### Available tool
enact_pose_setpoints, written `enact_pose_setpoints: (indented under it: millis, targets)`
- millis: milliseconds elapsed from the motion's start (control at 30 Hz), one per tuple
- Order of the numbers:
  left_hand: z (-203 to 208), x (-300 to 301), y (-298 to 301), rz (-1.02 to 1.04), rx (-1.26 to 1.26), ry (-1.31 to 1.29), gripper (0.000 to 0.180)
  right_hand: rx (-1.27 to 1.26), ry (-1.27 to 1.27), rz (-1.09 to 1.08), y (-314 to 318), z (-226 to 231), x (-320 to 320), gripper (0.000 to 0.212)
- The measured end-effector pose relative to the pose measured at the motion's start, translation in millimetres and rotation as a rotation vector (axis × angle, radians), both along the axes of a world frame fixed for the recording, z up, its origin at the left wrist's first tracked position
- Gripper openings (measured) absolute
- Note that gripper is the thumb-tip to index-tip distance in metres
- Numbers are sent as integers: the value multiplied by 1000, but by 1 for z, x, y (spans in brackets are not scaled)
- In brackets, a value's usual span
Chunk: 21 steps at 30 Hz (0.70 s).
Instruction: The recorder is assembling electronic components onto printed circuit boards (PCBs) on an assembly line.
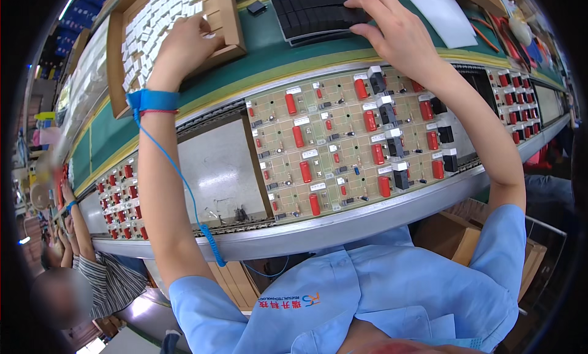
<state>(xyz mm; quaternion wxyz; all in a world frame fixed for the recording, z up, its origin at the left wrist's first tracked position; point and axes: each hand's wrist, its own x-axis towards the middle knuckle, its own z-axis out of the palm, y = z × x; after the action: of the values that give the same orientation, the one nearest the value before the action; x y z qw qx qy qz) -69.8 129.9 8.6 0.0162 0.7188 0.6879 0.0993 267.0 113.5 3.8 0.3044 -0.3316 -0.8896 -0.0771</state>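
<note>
My left hand (188, 46) is over the right side of a cardboard tray (237, 40) full of small white rectangular blocks (142, 45). Its fingers are curled and pinched, with a bit of white showing at the tips. Beyond the conveyor, my right hand (395, 30) has thumb and fingers at the right end of rows of black blocks (315, 12), gripping the end there. Between my forearms lies a panel of circuit boards (340, 130), fitted with red capacitors (297, 136) and black blocks. White blocks stand against several of the black ones.
The panel rides a metal-edged conveyor (361, 225), with more populated boards (121, 201) at left and others (513, 103) at right. A single black block (256, 8) and white sheets (444, 17) lie on the green bench. A blue coiled cord (211, 244) runs from my left wrist. A co-worker (110, 286) is at left.
</note>
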Motion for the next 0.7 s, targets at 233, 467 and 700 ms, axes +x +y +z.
enact_pose_setpoints:
  millis: [233, 467, 700]
  targets:
    - [1, -25, 6, -233, -68, 31, 43, -327, 201, 57, 1, 13, 8, 30]
    - [-4, -33, 6, -310, -112, -154, 30, -1108, 881, 48, -1, 19, 35, 22]
    - [-8, -50, 8, -350, -100, -145, 19, -1564, 1115, 300, -36, 40, 68, 26]
